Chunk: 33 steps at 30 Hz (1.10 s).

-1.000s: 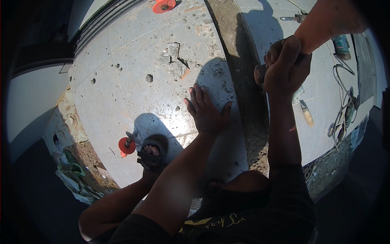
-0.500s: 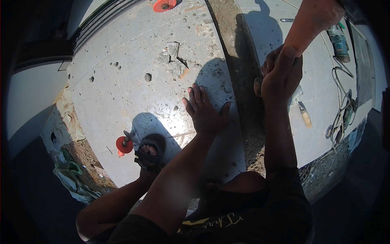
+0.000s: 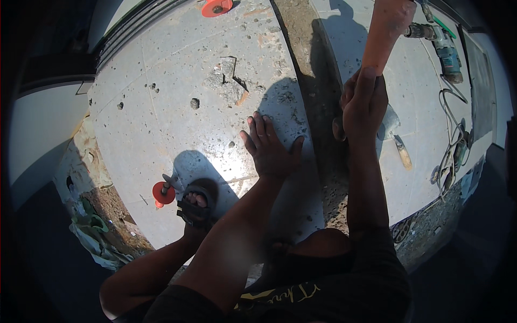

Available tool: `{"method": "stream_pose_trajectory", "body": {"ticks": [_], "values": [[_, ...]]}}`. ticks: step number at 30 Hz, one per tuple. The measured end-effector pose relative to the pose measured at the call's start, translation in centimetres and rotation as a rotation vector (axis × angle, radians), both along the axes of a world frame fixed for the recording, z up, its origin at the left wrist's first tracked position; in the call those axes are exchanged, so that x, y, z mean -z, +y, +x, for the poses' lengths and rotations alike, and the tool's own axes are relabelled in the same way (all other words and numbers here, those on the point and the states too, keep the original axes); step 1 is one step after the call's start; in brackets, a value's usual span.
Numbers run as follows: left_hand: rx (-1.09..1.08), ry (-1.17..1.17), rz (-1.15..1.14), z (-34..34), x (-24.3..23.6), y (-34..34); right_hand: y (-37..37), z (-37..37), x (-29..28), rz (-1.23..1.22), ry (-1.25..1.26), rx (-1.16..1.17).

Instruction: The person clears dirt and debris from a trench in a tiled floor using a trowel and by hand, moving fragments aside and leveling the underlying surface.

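My left hand (image 3: 267, 151) lies flat, fingers spread, on a large light grey slab (image 3: 161, 124) strewn with grit. To its right, my right hand (image 3: 365, 110) is closed around a thick reddish handle (image 3: 386, 37) that widens toward the upper edge. A rounded brown end of this tool (image 3: 338, 129) sticks out at the lower left of the fist. Its upper end runs out of view, so its kind cannot be told. Beyond my left hand lies a broken patch of grey mortar (image 3: 229, 83). Below my right fist runs a rough dirt gap (image 3: 309, 75) between two slabs.
Right of my right arm lies a trowel (image 3: 403, 152), with a green-grey power drill (image 3: 448, 60) and a looped cable (image 3: 444, 105) farther right. Red discs with shafts, one (image 3: 163, 192) by my sandalled foot (image 3: 195, 200) and another (image 3: 216, 7) at the top, lie on the left slab.
My right hand has shifted slightly left and down with the tool. The handle's upper part has swung left, uncovering more of the drill and trowel. My left hand stays in place.
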<state>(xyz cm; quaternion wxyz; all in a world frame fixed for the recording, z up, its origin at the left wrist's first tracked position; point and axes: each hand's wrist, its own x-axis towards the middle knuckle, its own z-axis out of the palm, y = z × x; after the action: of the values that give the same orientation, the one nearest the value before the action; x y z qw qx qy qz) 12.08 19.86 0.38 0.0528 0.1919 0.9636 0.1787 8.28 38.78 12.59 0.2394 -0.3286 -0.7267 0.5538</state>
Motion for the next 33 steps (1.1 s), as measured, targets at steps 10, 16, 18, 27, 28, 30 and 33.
{"method": "stream_pose_trajectory", "body": {"ticks": [10,16,18,27,28,30,33], "values": [[0.006,-0.001,0.033,-0.5,-0.4,1.0,0.1,2.4,12.9,0.277,-0.558,-0.186],[0.0,0.003,0.011,-0.1,-0.1,0.3,-0.6,0.0,3.8,0.014,-0.063,-0.031],[-0.008,0.002,-0.003,0.0,0.0,0.0,0.0,-1.7,0.0,0.032,0.193,-0.014],[0.015,-0.04,0.032,-0.4,-0.3,1.1,0.3,2.2,15.5,0.216,-0.693,-0.136],[0.01,-0.039,0.021,0.0,-0.1,0.6,-0.1,2.1,14.1,0.158,-0.617,-0.125],[0.009,-0.031,0.016,0.0,0.0,0.6,0.0,2.2,11.6,0.209,-0.384,-0.084],[-0.002,0.008,-0.002,-0.1,0.3,0.1,-0.4,-0.3,3.2,-0.146,0.116,-0.013]]}}
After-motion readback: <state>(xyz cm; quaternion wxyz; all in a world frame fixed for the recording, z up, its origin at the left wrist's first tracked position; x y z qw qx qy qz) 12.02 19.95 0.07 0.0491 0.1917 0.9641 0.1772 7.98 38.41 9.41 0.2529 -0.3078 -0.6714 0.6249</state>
